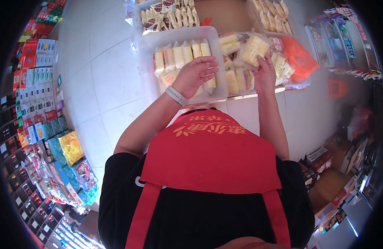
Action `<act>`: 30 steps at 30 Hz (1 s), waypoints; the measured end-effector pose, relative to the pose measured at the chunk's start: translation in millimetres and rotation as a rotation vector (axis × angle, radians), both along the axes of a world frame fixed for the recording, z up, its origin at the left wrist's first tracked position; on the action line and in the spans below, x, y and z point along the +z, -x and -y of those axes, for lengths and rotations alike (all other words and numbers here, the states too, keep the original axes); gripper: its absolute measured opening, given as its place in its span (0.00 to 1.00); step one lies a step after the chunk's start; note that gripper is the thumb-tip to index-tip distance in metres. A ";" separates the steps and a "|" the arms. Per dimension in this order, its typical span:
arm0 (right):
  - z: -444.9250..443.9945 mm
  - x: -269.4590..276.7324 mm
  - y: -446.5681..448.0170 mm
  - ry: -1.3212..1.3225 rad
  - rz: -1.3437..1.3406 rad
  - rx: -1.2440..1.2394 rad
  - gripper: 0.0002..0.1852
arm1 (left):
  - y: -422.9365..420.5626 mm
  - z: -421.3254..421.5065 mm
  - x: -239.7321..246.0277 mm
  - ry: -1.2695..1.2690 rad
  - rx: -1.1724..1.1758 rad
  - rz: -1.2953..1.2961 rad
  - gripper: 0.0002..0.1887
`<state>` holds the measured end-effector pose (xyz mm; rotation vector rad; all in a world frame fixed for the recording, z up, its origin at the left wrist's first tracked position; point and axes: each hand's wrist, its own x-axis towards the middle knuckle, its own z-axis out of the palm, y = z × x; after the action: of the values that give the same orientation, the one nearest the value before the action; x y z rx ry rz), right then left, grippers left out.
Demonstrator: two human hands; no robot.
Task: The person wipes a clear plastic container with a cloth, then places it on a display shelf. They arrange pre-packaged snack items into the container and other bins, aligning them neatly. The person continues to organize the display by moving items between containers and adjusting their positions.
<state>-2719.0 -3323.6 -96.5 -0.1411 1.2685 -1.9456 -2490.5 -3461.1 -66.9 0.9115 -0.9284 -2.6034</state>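
My left hand (197, 74), with a grey watch band on the wrist, is over a translucent plastic bin (221, 90). Its fingers are apart, palm facing right. Inside the bin stands a row of wrapped cream-coloured snack packs (178, 56), with another wrapped pack (169, 77) lying in front of them. To the right, my right hand (265, 74) grips the lower edge of a clear-wrapped pale bread pack (255, 49). This pack is tilted above a pile of wrapped bread packs (236, 79). An orange plastic bag (298, 62) lies at the pile's right side.
Farther back are a bin of brown-and-cream packets (171, 18) and a bin of wrapped rolls (272, 17), with a cardboard surface (222, 14) between them. Shelves with boxed goods (39, 77) line the left. A rack of packaged goods (343, 40) stands at the right.
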 end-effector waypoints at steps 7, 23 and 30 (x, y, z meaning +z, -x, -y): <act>1.5 29.8 -48.0 0.113 -0.634 0.320 0.20 | -5.2 -8.9 17.0 -0.253 -0.095 -0.205 0.23; -2.1 35.1 -70.2 -0.157 -1.065 0.370 0.23 | -29.1 17.3 8.0 -0.028 -0.099 -0.144 0.20; 7.4 27.7 -70.6 -0.124 -0.873 0.350 0.20 | -56.5 77.6 10.4 0.393 -0.249 0.186 0.16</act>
<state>-2648.4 -3331.0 -68.8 -1.1638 1.7424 -1.5138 -2434.1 -3538.7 -56.5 0.9895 -1.6270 -2.4141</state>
